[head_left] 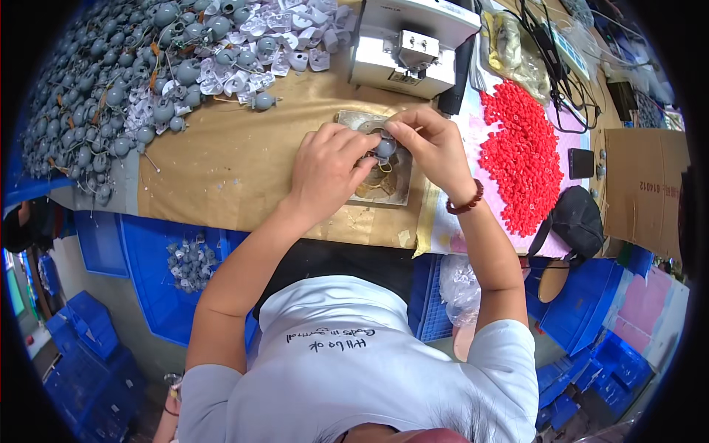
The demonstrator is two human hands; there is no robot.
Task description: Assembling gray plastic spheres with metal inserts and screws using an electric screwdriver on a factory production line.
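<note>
My left hand [329, 168] is bent over a small grey ball-shaped plastic part [385, 148], thumb and fingers closed on its left side. From the other side comes my right hand [434, 148], a dark red bead bracelet at its wrist. Its thumb and index finger are pinched together just above the ball; what lies between them is too small to make out. Beneath both hands is a square metal plate [404, 188] with a raised rim. A yellowish wire loop [384, 168] shows under the ball.
A large heap of grey ball parts [111, 96] covers the table's left, with white plastic pieces [288, 29] behind. A white machine [405, 63] stands beyond the plate. Small red parts [521, 159], a black cap [574, 225] and a cardboard box [642, 184] lie right. A blue crate [159, 295] sits below.
</note>
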